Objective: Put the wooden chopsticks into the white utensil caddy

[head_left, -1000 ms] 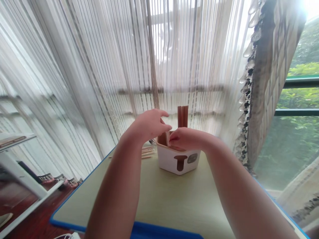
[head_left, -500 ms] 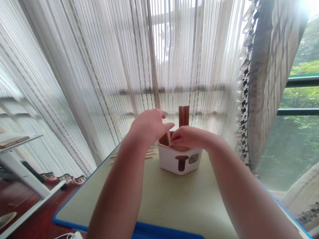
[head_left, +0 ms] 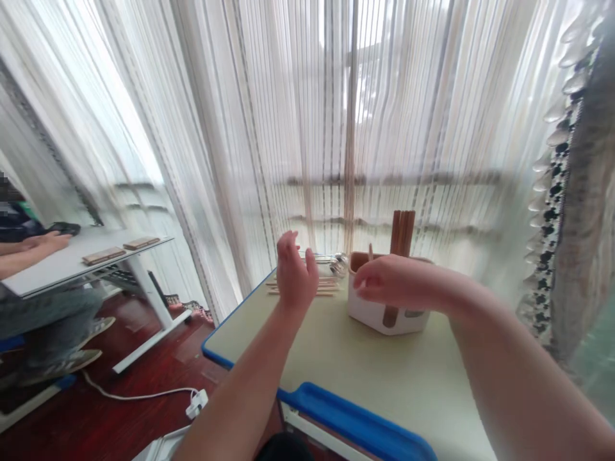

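Note:
A white utensil holder (head_left: 369,315) with a brown inside stands on the table. Several dark brown chopsticks (head_left: 402,234) stand upright in its back part. One pale wooden stick (head_left: 370,251) pokes up from its left compartment. My right hand (head_left: 384,280) is in front of the holder's left side, fingers loosely bent with nothing visible in them. To the left, my left hand (head_left: 296,272) is open, thumb apart from the fingers, over several pale wooden sticks (head_left: 327,287) lying on the table. Metal spoons (head_left: 339,265) lie behind those sticks.
The table (head_left: 336,358) has a blue edge and a blue tray (head_left: 355,416) along its near side. At left, a co-worker sits at a white desk (head_left: 62,266) bearing two flat wooden pieces (head_left: 103,255). A white cable (head_left: 139,396) crosses the floor. Sheer curtains (head_left: 307,115) hang behind.
My left hand has moved away from the holder to the left, over the loose sticks. The right hand has come out to the holder's front. The view has turned left.

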`<state>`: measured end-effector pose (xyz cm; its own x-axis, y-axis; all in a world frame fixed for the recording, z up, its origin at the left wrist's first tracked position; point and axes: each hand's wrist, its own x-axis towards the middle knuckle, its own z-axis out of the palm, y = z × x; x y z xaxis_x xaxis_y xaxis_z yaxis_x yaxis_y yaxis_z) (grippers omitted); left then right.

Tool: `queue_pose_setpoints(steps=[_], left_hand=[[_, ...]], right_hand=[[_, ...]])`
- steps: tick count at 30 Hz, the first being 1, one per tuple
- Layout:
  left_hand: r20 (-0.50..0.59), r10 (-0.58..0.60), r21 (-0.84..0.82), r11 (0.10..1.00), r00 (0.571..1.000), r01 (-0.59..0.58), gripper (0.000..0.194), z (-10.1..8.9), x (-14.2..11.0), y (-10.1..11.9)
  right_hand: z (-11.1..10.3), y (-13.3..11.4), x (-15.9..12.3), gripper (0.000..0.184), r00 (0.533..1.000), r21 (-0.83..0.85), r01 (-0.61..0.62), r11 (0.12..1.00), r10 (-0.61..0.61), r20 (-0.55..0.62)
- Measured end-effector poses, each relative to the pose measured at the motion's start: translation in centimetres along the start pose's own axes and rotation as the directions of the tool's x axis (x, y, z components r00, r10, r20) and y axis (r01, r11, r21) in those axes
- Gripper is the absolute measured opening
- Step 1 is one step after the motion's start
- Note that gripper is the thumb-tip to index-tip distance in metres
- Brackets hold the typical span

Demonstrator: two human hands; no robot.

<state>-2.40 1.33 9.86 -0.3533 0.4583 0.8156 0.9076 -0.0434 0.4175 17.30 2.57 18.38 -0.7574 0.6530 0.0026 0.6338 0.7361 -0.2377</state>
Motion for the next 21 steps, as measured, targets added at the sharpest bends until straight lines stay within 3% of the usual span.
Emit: queue_pose_setpoints(steps=[3,6,9,11,14,18,21], left_hand=[[0.192,-0.05,0.137,0.99,0.98,0.023,0.042,2.7,-2.1,-6.1],[0.38,-0.217,0.27,0.956,0.899,0.117,0.035,3.3,-3.0,-8.8],[0.482,-0.211,0.253,0.963,0.85,0.095,0.029,3.1,-3.3,-9.1],[0.456,-0.187,0.22,0.971,0.87,0.094,0.031,3.1,-3.4,-9.0],[0.42,-0.216,0.221,0.966,0.882,0.131,0.033,3.4,-3.6,-9.4],[0.493,-0.264,0.258,0.954,0.829,0.15,0.027,3.8,-3.7,-10.0],[0.507,-0.251,0.247,0.959,0.825,0.141,0.026,3.9,-3.6,-10.0]], right_hand=[[1.9,-1.2,1.8,0.028,0.986,0.081,0.091,0.993,-0.101,0.131],[5.3,-2.4,4.1,0.03,0.972,0.075,0.136,0.988,-0.148,0.181],[10.1,-3.5,6.3,0.024,0.981,-0.049,0.153,0.987,-0.145,0.125],[13.3,-3.8,7.4,0.027,0.998,-0.084,0.055,0.995,-0.058,-0.029],[16.7,-3.6,8.5,0.033,0.986,-0.09,-0.054,0.995,0.039,-0.16],[18.0,-2.5,9.5,0.027,0.966,-0.048,-0.062,0.997,0.048,-0.253],[18.1,-1.8,10.1,0.03,0.947,-0.011,-0.083,0.997,0.075,-0.313]])
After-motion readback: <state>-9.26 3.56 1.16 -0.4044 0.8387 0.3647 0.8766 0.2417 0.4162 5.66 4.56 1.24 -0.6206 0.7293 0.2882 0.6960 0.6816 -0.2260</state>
